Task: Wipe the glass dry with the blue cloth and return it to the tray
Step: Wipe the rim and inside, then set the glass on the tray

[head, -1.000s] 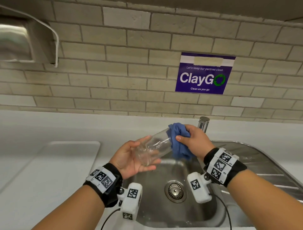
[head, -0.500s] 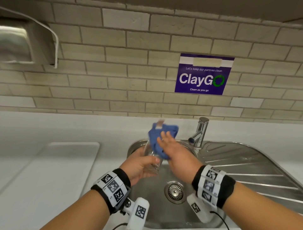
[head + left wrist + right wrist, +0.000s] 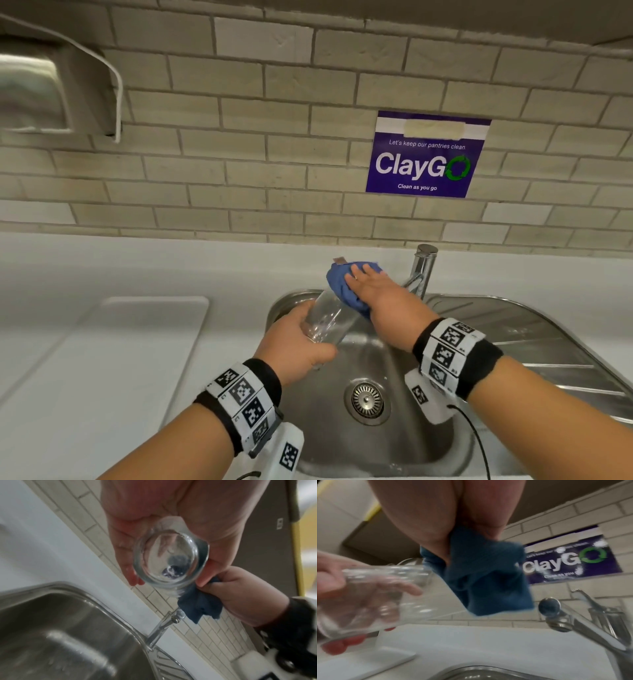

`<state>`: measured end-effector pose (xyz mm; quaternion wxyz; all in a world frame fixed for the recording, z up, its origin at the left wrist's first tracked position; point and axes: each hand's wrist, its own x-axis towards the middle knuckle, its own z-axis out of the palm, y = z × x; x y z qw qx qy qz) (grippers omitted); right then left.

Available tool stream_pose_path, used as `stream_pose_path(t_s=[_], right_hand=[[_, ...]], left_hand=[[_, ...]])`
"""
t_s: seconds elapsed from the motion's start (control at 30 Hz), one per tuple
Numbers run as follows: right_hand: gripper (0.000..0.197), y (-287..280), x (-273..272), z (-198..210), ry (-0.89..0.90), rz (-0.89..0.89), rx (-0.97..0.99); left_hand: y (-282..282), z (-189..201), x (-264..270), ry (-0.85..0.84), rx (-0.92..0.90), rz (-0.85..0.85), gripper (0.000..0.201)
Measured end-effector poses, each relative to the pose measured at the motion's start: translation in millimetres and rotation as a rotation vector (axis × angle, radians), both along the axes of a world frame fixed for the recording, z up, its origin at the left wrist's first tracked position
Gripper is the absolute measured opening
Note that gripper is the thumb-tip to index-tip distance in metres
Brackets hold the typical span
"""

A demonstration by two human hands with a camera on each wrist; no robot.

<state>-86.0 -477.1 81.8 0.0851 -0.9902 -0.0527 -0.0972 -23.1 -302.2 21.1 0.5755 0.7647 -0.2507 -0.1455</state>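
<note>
Two hands, glass (image 3: pixel 327 320), blue cloth (image 3: pixel 342 286)

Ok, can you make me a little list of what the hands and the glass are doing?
left hand: grips the clear drinking glass by its base end, tilted over the steel sink
right hand: presses the crumpled blue cloth on the glass's mouth end
white tray: left of the sink, on the counter
chrome tap: behind the hands

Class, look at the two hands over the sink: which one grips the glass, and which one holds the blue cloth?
The left hand grips the glass near its base. The right hand holds the blue cloth against the glass's open end.
</note>
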Motion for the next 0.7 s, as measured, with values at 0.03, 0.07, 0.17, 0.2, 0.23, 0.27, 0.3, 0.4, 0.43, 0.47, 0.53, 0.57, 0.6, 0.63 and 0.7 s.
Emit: stream_pose_path(t_s=[0.03, 0.07, 0.17, 0.2, 0.23, 0.27, 0.3, 0.4, 0.43, 0.47, 0.53, 0.57, 0.6, 0.63, 0.7], right_hand=[[0.063, 2, -1, 0, 0.01, -0.016, -0.002], [0.063, 7, -2, -1, 0.034, 0.014, -0.037], [0.068, 22, -3, -9, 0.229, 0.168, -0.165], [0.07, 17, -2, -8, 0.206, 0.16, -0.121], [0.07, 10, 2, -6, 0.128, 0.128, -0.025], [0.068, -1, 6, -4, 0.015, 0.08, 0.102], [0.064, -8, 8, -2, -0.083, 0.03, 0.25], [0.048, -12, 9, 0, -0.158, -0.04, 0.709], [0.042, -10, 10, 3, -0.166, -0.044, 0.808], [0.038, -9, 10, 5, -0.164, -0.054, 0.859], [0.033, -10, 10, 10, -0.147, -0.067, 0.853], [0.03, -10, 10, 11, -0.135, -0.068, 0.828], [0.028, -10, 10, 13, -0.115, -0.076, 0.791], [0.025, -8, 10, 15, -0.099, -0.076, 0.769], [0.02, -4, 13, 17, -0.083, -0.078, 0.726]], left_hand=[[-1, 1, 0, -0.004, 0.006, -0.004, 0.059], [-2, 2, 1, -0.005, 0.005, -0.001, 0.057], [-1, 2, -1, 0.024, -0.017, 0.025, 0.042], [-1, 1, -2, 0.082, -0.056, 0.023, 0.041], [-1, 1, -2, 0.179, -0.122, 0.007, 0.046], [-1, 1, -1, 0.294, -0.194, -0.028, 0.054], [-1, 1, 1, 0.41, -0.261, -0.074, 0.063], [2, 3, 7, 0.713, -0.395, -0.219, 0.081], [3, 1, 11, 0.778, -0.425, -0.262, 0.083], [4, -2, 13, 0.833, -0.45, -0.302, 0.083], [7, -5, 15, 0.892, -0.447, -0.373, 0.076], [7, -5, 15, 0.86, -0.4, -0.386, 0.069], [7, -3, 14, 0.78, -0.323, -0.389, 0.061], [5, -1, 13, 0.652, -0.217, -0.368, 0.056], [0, 3, 8, 0.372, -0.005, -0.288, 0.058]])
